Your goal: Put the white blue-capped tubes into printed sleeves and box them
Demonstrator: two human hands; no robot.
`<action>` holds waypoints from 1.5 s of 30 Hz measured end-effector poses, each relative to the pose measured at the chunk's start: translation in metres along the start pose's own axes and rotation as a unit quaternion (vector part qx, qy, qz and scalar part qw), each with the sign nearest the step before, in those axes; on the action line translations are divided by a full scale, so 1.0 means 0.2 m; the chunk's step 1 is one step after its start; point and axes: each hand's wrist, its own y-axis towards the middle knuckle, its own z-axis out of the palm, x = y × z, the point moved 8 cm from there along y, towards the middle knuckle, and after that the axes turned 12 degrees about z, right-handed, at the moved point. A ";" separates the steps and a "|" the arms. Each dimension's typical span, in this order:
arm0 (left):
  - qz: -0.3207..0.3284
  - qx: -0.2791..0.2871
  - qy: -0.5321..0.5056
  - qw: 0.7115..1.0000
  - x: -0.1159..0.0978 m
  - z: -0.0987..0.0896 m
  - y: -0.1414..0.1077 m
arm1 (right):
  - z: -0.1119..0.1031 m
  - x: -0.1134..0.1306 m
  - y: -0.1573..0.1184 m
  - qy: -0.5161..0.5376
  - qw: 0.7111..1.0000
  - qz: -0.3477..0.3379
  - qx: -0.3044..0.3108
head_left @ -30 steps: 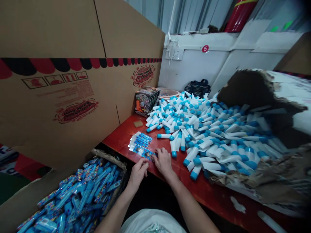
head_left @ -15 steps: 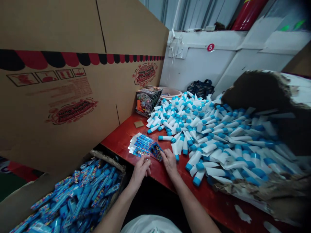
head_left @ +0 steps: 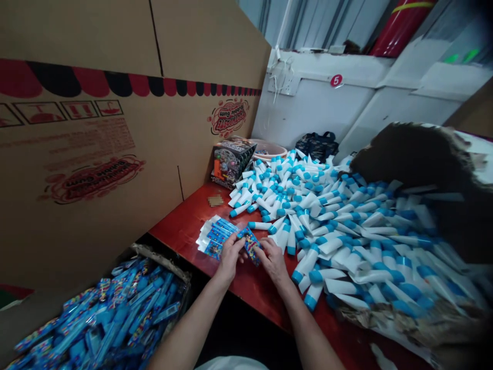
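My left hand (head_left: 231,258) and my right hand (head_left: 274,261) meet over the red wooden table (head_left: 185,216), pinching a colourful printed blister pack (head_left: 250,245) between them. The pack stands tilted, with its lower end near the tabletop. Just left of my left hand, a small stack of similar blue printed packs (head_left: 216,238) lies flat. To the right of my right hand spreads a large heap of white tubes with blue caps (head_left: 311,205), the nearest a short way from my fingers.
A cardboard bin of blue packs (head_left: 103,321) sits below the table's near left edge. A tall printed cardboard panel (head_left: 96,133) rises along the left. A printed box (head_left: 230,163), pink basin (head_left: 269,150) and dark bag (head_left: 318,147) stand behind the tubes.
The pack that lay on the table beside the stack is now held up between both hands. My hands have moved closer together, and the view has shifted slightly.
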 end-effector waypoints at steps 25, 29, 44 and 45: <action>-0.047 -0.154 -0.269 0.950 -0.01 -0.17 0.10 | 0.06 0.00 0.34 -0.242 0.968 0.022 -0.054; -0.062 -0.156 -0.303 0.938 -0.04 -0.19 0.06 | 0.07 0.07 0.26 -0.221 0.975 0.008 -0.029; 0.015 -0.121 -0.287 0.950 -0.14 -0.06 -0.07 | -0.17 0.39 -0.29 -0.134 0.982 -0.097 -0.095; 0.017 -0.118 -0.287 0.950 -0.15 -0.05 -0.08 | -0.19 0.39 -0.31 -0.154 0.977 -0.103 -0.108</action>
